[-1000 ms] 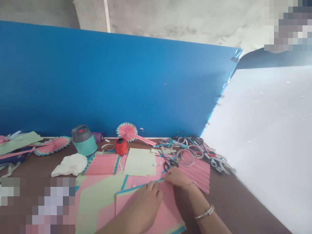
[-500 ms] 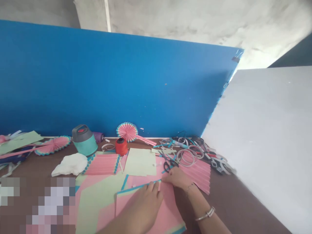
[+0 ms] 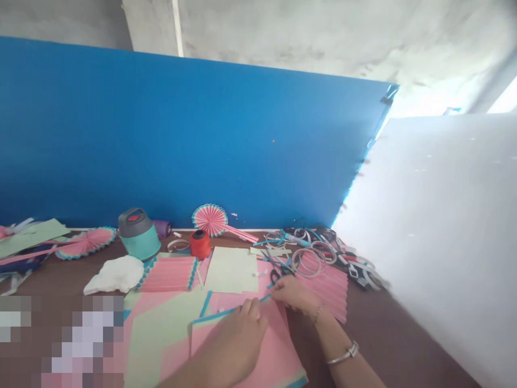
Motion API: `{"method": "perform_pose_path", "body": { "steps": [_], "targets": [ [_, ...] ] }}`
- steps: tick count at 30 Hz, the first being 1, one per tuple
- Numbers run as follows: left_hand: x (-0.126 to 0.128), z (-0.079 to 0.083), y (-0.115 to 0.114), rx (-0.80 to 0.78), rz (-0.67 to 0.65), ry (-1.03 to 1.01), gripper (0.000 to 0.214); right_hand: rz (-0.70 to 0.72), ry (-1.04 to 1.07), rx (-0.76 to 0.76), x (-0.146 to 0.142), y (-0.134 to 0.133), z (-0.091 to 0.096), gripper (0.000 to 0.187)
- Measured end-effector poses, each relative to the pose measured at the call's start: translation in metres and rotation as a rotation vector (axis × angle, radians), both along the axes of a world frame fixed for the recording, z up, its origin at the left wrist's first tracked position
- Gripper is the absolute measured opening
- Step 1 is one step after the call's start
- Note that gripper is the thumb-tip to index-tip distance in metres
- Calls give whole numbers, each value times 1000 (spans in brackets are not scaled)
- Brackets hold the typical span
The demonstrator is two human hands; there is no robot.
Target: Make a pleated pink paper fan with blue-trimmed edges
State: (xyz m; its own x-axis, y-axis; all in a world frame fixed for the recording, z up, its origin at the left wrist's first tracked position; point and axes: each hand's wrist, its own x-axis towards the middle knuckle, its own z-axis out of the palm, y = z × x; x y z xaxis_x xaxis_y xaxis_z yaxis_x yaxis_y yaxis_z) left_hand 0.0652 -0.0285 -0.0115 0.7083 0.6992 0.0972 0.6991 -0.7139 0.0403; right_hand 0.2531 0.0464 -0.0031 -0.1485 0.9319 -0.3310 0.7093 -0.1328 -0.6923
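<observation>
Head view: the left hand (image 3: 238, 342) lies ungripping on the sheet (image 3: 280, 345), likely steadying it. The right hand (image 3: 297, 293) seemingly pinches its far corner, partly hidden.

Paper sheet (image 3: 278, 337): pink, blue-edged | spool (image 3: 200, 249): red, black | flask (image 3: 141, 243): teal, grey | partition (image 3: 181, 134): blue

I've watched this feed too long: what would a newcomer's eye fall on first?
Probably the big blue panel behind the table, then the pink pleated fan at the panel's foot. Nearer, the left hand lies on a blue-edged pink sheet, and the right hand is at that sheet's far right corner.
</observation>
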Motion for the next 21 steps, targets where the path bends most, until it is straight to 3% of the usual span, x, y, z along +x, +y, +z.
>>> {"method": "perform_pose_path", "body": {
  "steps": [3, 6, 10, 12, 14, 17, 21],
  "targets": [
    [2, 7, 11, -113, 165, -164, 26, 30, 56, 23, 0, 3, 1, 14],
    [4, 10, 26, -139, 348, -452, 33, 95, 190, 98, -3, 3, 1, 9],
    [2, 3, 40, -246, 382, -670, 17, 173, 335, 221, -10, 0, 4, 15],
    [0, 1, 43, -292, 413, -704, 16, 137, 315, 239, -10, 0, 6, 21],
    [-1, 0, 44, -315, 471, -750, 20, 14, 211, 327, -7, 2, 6, 27],
    [0, 0, 46, -387, 532, -858, 21, -175, -112, 538, 2, 6, 3, 26],
    [1, -2, 50, -495, 485, -1040, 17, -172, -445, 564, 7, 8, -2, 17]
  ]
}}
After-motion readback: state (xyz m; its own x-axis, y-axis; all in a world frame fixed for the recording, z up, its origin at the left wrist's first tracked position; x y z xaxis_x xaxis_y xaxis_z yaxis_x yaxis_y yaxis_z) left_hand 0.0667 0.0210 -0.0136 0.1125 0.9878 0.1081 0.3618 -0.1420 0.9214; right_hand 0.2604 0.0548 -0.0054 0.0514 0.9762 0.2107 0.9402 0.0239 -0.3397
